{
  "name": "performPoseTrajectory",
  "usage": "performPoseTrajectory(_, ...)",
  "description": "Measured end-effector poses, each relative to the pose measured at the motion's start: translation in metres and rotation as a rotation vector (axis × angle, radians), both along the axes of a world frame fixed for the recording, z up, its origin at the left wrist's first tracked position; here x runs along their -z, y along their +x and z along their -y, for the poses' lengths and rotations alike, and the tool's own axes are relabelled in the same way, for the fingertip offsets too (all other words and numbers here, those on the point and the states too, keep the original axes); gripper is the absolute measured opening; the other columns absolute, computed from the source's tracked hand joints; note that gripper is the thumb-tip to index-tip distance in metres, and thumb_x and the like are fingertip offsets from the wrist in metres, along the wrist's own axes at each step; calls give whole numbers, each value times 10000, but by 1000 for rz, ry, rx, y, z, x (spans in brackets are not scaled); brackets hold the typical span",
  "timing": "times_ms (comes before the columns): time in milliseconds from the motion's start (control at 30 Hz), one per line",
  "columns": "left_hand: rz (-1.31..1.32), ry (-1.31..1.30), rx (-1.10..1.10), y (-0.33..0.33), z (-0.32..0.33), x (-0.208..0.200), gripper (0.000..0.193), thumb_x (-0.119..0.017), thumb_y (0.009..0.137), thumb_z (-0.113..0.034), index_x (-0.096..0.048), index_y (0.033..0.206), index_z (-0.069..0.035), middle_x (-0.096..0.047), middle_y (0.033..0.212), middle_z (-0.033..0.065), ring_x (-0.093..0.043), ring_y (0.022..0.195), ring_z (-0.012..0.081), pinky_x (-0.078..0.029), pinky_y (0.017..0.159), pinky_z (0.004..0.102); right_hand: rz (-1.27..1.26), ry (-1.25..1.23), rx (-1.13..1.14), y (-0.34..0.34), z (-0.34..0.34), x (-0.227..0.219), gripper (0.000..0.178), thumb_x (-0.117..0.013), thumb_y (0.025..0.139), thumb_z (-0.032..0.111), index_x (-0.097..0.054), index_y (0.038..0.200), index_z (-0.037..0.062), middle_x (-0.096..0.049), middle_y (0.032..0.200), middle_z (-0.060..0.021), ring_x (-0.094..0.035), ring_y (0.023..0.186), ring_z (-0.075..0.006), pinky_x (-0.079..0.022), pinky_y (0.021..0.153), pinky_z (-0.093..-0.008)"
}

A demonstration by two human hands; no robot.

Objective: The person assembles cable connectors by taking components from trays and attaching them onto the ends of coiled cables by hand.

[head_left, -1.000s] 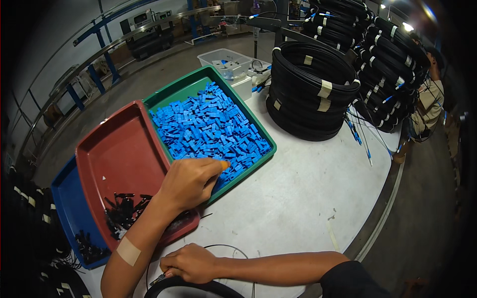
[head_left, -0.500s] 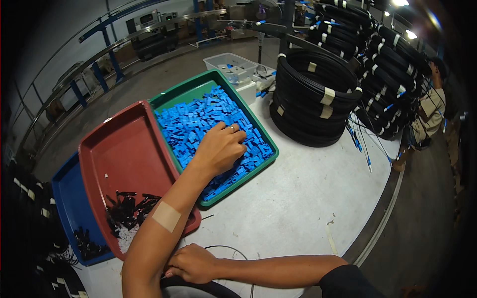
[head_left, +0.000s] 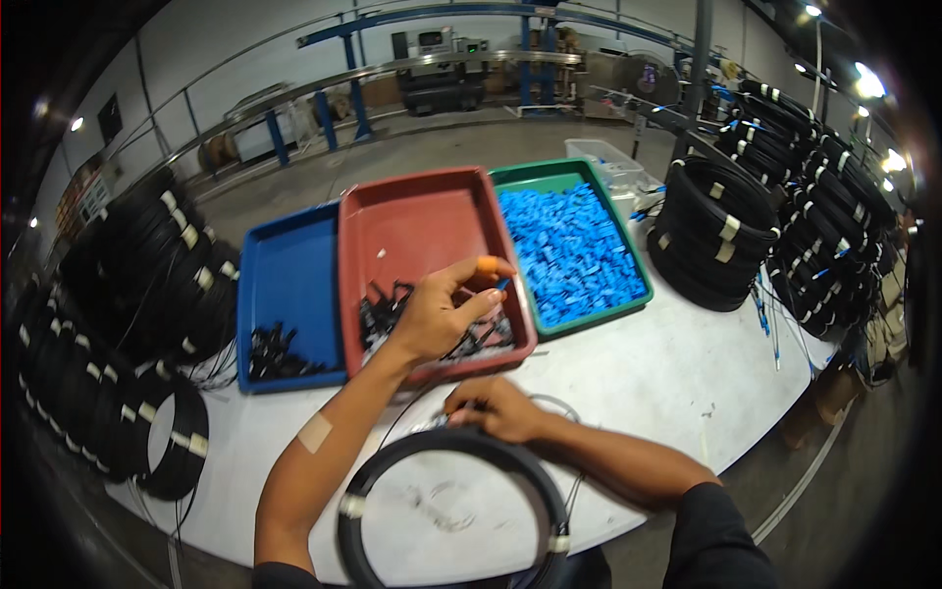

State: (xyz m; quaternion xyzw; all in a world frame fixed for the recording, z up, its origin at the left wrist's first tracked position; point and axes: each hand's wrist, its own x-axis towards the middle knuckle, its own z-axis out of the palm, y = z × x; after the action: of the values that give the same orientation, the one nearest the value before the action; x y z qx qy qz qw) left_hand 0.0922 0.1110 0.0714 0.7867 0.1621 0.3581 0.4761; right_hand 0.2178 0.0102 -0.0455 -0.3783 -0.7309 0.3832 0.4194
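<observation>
My left hand (head_left: 442, 312) is raised over the red tray (head_left: 422, 201), its thumb and a finger with an orange band pinching a small blue plastic connector part (head_left: 503, 284). Many like it fill the green tray (head_left: 640, 294). Below, my right hand (head_left: 496, 407) is curled at the far rim of a taped black cable coil (head_left: 358, 481). Thin black cable runs to the right hand's fingers, which are closed on it; its end is hidden. Black parts and pale small parts (head_left: 491, 339) lie in the red tray.
A blue tray (head_left: 289, 250) with black pieces (head_left: 280, 353) stands on the left. Black cable coils (head_left: 147, 265) are stacked at the left, and more coils (head_left: 721, 226) stand at the right. A clear bin (head_left: 608, 162) is behind the green tray. Another person (head_left: 888, 314) is at far right.
My left hand has left the blue parts in the green tray and come back over the red tray with one part. The view has swung left, bringing the near coil into sight.
</observation>
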Motion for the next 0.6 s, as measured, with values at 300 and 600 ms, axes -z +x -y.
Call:
performPoseTrajectory(300,182,-180,-170,-134,44,80,309,-822,843,-76,-566,1016,-64,-706,982,73,-660,904,101,-529,829,258,311,110,140,-3,3,-50,103,-746,845,43,-718,933,-3,-703,818,-128,-662,735,-238,-512,690,-359)
performPoseTrajectory(600,254,-250,-230,-138,61,94,221,-789,856,-22,-689,1048,21,-702,937,94,-705,831,152,-589,736,266,137,219,221,-13,10,-56,96,-755,859,16,-725,948,-6,-680,811,-100,-642,724,-159,-516,647,-310)
